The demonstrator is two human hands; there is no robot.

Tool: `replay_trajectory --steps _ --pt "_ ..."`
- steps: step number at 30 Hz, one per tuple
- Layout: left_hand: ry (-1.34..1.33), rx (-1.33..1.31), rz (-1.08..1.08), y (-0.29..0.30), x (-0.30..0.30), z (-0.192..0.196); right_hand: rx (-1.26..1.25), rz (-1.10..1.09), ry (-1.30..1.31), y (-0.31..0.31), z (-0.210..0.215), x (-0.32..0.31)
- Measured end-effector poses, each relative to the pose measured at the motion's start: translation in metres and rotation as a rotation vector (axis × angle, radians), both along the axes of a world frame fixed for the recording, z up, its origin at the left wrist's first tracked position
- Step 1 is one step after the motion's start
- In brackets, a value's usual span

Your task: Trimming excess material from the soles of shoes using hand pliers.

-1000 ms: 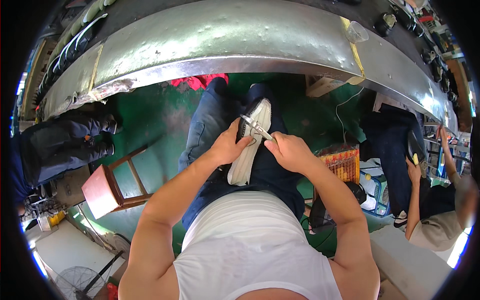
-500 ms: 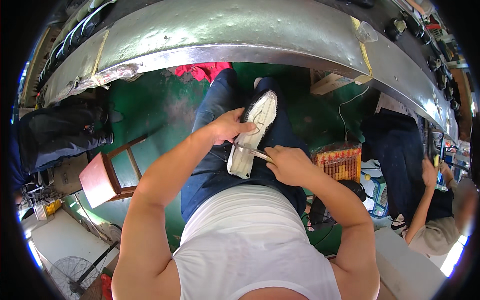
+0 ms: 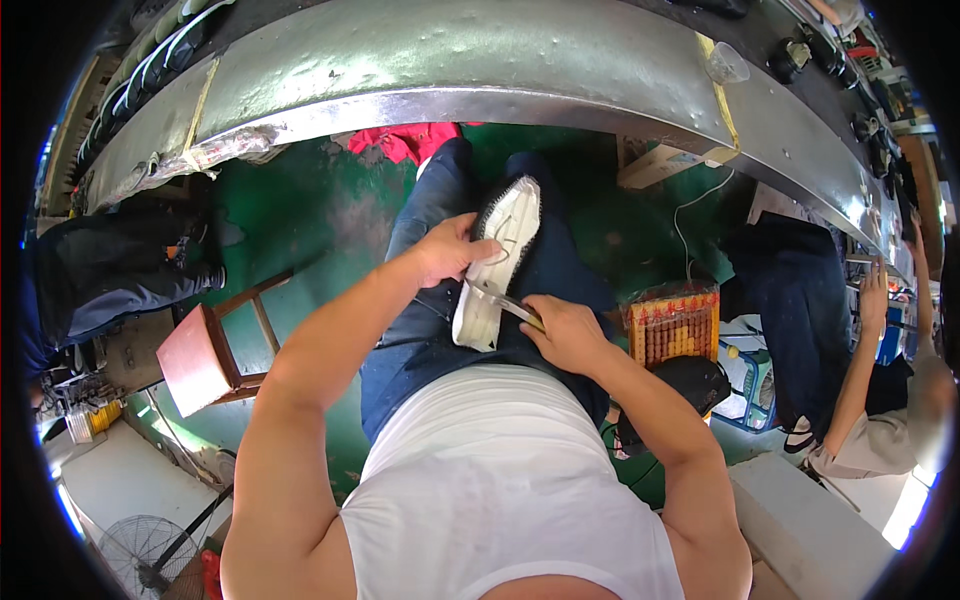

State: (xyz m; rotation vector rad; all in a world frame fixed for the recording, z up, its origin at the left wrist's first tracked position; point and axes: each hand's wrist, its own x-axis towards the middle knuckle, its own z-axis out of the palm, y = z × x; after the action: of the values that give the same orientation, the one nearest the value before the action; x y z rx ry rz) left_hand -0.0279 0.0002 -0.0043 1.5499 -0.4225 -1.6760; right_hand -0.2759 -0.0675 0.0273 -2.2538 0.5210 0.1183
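An upturned shoe (image 3: 514,225) with a white underside and a dark stitched-looking edge lies lengthwise over my lap, toe end away from me. My left hand (image 3: 447,250) grips its left side, thumb pressed on the white bottom and fingers round the edge. In my right hand (image 3: 567,335) is a pair of metal pincers (image 3: 507,302), held by the handle end. Their head touches the shoe's left edge just below my left thumb. A thin curved line, maybe a cord, shows on the sole. Whether the jaws are closed is too small to tell.
A long metal-covered workbench (image 3: 450,60) curves across the front. A wooden stool (image 3: 200,360) stands at left, a fan (image 3: 145,555) lower left. A beaded seat mat (image 3: 675,325) is at right. A co-worker (image 3: 880,430) sits far right; red cloth (image 3: 405,142) lies under the bench.
The shoe, both my hands and the pincers have shifted slightly left and away from me. The co-worker at right has moved their hands farther forward.
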Motion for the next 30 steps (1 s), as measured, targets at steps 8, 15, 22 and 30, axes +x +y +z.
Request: replay_trajectory --steps 8,15,22,30 --pt "0.047 -0.040 -0.047 0.028 -0.038 0.025 0.084 0.044 0.265 -0.013 0.011 -0.023" --pt "-0.298 -0.255 0.212 0.043 -0.071 -0.047 -0.245 0.184 0.242 0.010 0.021 -0.039" --pt "-0.424 -0.344 -0.118 0.083 -0.073 -0.038 1.105 0.231 0.597 -0.065 -0.019 -0.024" --pt "-0.334 -0.246 -0.029 0.077 -0.073 -0.029 0.360 -0.173 -0.097 -0.043 0.032 0.009"
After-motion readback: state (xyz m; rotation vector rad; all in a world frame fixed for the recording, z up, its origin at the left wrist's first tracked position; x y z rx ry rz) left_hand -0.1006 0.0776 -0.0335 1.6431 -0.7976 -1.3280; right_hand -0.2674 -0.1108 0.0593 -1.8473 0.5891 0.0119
